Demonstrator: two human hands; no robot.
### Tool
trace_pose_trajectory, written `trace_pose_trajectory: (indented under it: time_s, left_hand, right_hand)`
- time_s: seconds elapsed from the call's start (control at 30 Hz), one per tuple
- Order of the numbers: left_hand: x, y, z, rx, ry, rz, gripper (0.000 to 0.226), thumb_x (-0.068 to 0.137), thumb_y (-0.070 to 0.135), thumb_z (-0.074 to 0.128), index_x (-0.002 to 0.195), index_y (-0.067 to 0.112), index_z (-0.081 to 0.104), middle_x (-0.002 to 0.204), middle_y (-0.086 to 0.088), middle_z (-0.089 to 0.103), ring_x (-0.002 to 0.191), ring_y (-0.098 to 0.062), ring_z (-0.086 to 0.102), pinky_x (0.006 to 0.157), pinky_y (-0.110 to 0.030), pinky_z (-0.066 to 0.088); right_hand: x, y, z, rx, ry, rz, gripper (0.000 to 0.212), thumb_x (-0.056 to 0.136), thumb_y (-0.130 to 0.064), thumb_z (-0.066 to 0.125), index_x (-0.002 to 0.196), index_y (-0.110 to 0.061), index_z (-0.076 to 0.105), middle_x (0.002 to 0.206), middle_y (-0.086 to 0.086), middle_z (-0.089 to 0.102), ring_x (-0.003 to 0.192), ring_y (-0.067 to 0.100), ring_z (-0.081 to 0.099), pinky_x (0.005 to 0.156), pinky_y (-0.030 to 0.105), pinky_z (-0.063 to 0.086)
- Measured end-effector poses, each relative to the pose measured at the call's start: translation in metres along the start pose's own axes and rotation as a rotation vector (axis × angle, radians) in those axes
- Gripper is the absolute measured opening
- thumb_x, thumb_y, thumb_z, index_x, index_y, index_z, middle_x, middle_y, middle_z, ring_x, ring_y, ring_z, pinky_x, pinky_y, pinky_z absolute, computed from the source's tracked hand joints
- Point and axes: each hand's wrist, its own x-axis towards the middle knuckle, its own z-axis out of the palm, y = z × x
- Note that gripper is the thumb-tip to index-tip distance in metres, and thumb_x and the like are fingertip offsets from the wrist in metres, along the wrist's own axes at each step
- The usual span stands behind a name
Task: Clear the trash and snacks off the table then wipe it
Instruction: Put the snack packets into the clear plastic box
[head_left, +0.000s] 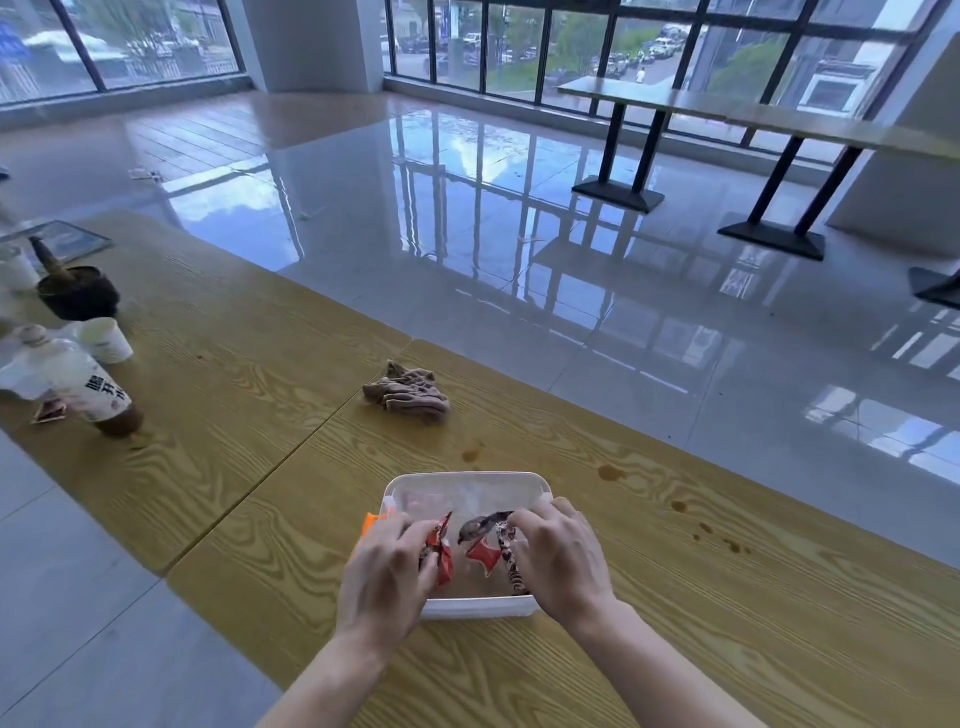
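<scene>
Stained wood table (675, 623) w/ white tub (467, 475) under the fingers: L hand (387, 566) curls round red snack pkt (441, 543), R hand (561, 556) pinches striped pkt (513, 564), both in tub; prob light, crinkly, slick, so I'd grip mid-pkt.

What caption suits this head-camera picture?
Left hand and right hand hold snack packets in a white tub on the stained wooden table, brown cloth beyond.
</scene>
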Motion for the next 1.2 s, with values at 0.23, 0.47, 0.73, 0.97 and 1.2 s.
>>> trace_pose_trajectory:
  time_s: [0.23, 0.47, 0.73, 0.97, 1.2]
  left_hand:
    - [0.006, -0.024, -0.010, 0.129, 0.055, -0.094, 0.042, 0.077, 0.018, 0.075, 0.117, 0.014, 0.063, 0.098, -0.005, 0.061, 0.087, -0.026, 0.059, 0.071, -0.038, 0.053]
    - [0.010, -0.025, -0.010, 0.005, 0.020, -0.244, 0.043, 0.091, 0.031, 0.059, 0.133, 0.022, 0.052, 0.106, -0.007, 0.065, 0.086, -0.026, 0.065, 0.063, -0.029, 0.043]
    - [0.014, -0.029, -0.009, -0.071, 0.038, -0.290, 0.036, 0.085, 0.027, 0.066, 0.121, 0.024, 0.059, 0.092, 0.001, 0.066, 0.072, -0.015, 0.053, 0.062, -0.029, 0.041]
    - [0.016, -0.026, -0.014, -0.064, 0.057, -0.254, 0.040, 0.080, 0.020, 0.067, 0.119, 0.025, 0.061, 0.081, 0.010, 0.060, 0.068, -0.013, 0.055, 0.056, -0.026, 0.040]
    - [0.028, -0.010, -0.020, -0.030, 0.075, -0.202, 0.045, 0.080, 0.025, 0.065, 0.124, 0.029, 0.058, 0.091, 0.004, 0.067, 0.076, -0.020, 0.060, 0.059, -0.031, 0.042]
  right_hand:
    - [0.001, 0.018, -0.009, 0.075, 0.046, 0.121, 0.020, 0.086, -0.015, 0.060, 0.105, -0.016, 0.066, 0.104, 0.000, 0.063, 0.098, 0.024, 0.054, 0.080, 0.033, 0.049]
    - [0.012, 0.023, -0.004, 0.075, 0.020, 0.200, 0.016, 0.087, -0.023, 0.062, 0.102, -0.017, 0.063, 0.100, 0.002, 0.060, 0.092, 0.023, 0.056, 0.077, 0.029, 0.046]
    - [0.015, 0.022, 0.000, 0.082, 0.001, 0.227, 0.009, 0.090, -0.018, 0.054, 0.097, -0.016, 0.060, 0.091, 0.001, 0.058, 0.080, 0.025, 0.060, 0.063, 0.030, 0.039]
    - [0.018, 0.024, -0.001, 0.065, 0.015, 0.243, 0.006, 0.089, -0.014, 0.052, 0.090, -0.016, 0.059, 0.085, 0.000, 0.054, 0.075, 0.024, 0.058, 0.061, 0.029, 0.035]
    - [0.013, 0.036, -0.017, 0.070, 0.063, 0.268, 0.006, 0.089, -0.013, 0.052, 0.087, -0.015, 0.058, 0.080, -0.002, 0.051, 0.067, 0.020, 0.048, 0.059, 0.030, 0.034]
